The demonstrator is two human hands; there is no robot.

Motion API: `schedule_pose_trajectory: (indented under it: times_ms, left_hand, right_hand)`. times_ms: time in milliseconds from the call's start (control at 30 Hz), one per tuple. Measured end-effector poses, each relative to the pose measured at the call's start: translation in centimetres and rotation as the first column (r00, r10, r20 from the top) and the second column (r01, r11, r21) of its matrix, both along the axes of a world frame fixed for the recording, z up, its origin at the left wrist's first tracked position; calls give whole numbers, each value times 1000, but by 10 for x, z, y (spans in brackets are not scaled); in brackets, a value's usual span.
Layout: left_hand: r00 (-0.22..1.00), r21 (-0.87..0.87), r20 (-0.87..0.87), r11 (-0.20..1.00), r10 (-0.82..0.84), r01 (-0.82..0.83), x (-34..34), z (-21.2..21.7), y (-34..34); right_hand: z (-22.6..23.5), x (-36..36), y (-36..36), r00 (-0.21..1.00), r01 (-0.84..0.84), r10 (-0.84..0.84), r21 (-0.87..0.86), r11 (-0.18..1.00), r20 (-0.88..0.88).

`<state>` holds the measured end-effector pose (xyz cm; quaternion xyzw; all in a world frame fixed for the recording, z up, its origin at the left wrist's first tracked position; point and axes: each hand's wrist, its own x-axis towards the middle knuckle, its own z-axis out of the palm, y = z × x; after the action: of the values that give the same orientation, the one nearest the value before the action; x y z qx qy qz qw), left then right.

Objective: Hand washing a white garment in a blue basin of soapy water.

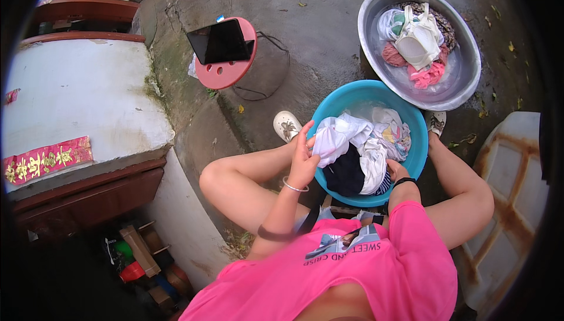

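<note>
Between my legs stands a blue plastic basin [416, 171] with water and several clothes in it. At its left rim, my left hand [302, 155] is closed on the edge of a white garment [341, 134]. My right hand [398, 171] reaches over the near right rim, its fingers curled at a second white cloth [372, 165], partly hidden by the hand. A dark navy garment [345, 174] lies between the hands. Beside my right fingers a striped cloth [383, 184] shows, and a patterned white cloth [391, 133] rests at the far right of the basin.
A large metal basin [371, 56] with white, pink and dark clothes stands at the far right, close to the blue one. A pink round stool [235, 74] carries a black tablet [217, 42] at the far left. A rust-stained white panel [505, 203] is at my right.
</note>
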<state>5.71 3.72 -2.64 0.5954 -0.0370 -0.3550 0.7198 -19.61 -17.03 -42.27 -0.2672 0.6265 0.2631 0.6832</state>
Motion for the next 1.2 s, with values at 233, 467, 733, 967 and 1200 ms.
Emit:
schedule_pose_trajectory:
  times_ms: [233, 467, 733, 967, 1200]
  left_hand:
    - [938, 433, 309, 901, -158, 9, -6, -7, 16]
    - [819, 560, 475, 829, -320, -1, -15, -7, 20]
    - [999, -63, 8, 997, -43, 44, -25, 14, 5]
    - [992, -296, -126, 955, -16, -22, -29, 27, -4]
    - [974, -353, -227, 931, 5, -87, -51, 22, -14]
  right_hand:
    - [61, 32, -18, 955, -296, 289, 278, 914, 68]
    - [82, 67, -23, 625, -779, 779, -28, 627, 55]
    - [182, 142, -29, 302, -932, 950, -184, 313, 83]
    - [385, 200, -14, 488, -97, 862, -974, 207, 134]
    - [459, 167, 91, 281, 459, 951, -888, -15, 129]
